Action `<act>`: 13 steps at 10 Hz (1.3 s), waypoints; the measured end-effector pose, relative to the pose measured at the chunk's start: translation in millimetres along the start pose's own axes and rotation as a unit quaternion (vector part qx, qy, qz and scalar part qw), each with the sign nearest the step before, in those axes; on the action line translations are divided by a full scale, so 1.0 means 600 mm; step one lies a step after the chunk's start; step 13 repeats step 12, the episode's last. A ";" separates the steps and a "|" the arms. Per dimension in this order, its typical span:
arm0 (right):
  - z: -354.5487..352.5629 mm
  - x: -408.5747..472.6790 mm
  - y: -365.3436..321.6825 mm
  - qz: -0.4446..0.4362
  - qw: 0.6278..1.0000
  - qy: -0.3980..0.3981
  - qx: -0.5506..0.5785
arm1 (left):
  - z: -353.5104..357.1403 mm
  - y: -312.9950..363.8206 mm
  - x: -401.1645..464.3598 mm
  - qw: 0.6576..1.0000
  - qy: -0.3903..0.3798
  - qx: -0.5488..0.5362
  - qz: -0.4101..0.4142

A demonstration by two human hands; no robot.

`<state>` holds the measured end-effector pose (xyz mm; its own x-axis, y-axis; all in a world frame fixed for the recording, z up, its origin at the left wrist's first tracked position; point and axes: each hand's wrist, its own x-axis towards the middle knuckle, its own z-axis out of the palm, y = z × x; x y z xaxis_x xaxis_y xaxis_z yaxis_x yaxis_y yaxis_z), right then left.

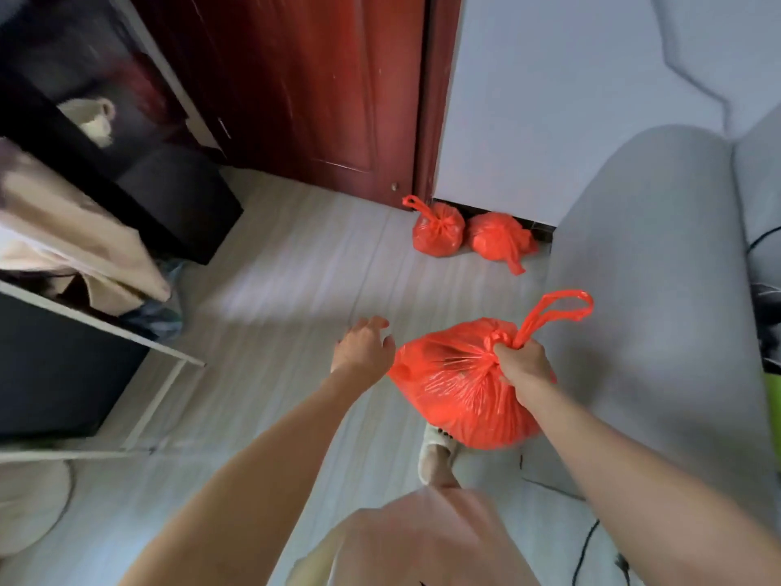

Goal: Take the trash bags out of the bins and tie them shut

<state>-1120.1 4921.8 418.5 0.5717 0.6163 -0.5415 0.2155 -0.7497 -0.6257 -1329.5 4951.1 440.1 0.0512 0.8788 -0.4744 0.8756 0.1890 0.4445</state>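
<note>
- Going by how things lie, most of this job looks done, though no bins show anywhere in view so I can't count what's left.
- Far left there's a black cabinet with beige cloth draped over a white rack, and something dark and crinkly on the floor under it. Could be another bag, too blurry to say.
- Left hand is out over the pale floor, fingers loose and spread, holding nothing. It's just beside the carried bag, not touching it as far as I can tell.
- Up by the red door, two red trash bags sit on the floor touching each other: left tied bag has its handles knotted with a loop sticking up, right tied bag is bunched shut with a tail hanging toward the camera. I'd call those two finished.
- Third one, the carried red bag, hangs off the floor above the person's slippered foot. Neck is twisted and looks knotted, handle loop poking up past the fist.
- Right hand is clenched round that gathered neck.
- Grey sofa runs along the right.
- My guess: what's left is parking this bag next to the other two, plus any bins out of shot.
</note>
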 end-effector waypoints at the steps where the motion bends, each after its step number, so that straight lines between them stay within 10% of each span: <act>1: 0.019 0.144 -0.058 0.013 1.000 -0.013 -0.023 | 0.003 0.066 0.142 1.000 -0.008 -0.010 -0.008; 7: 0.315 0.931 -0.132 0.130 0.988 0.062 -0.054 | 0.173 0.164 0.961 0.999 -0.033 0.030 0.000; 13: 0.356 1.060 -0.198 0.229 0.970 -0.081 -0.009 | 0.171 0.206 1.088 0.997 -0.053 0.053 0.031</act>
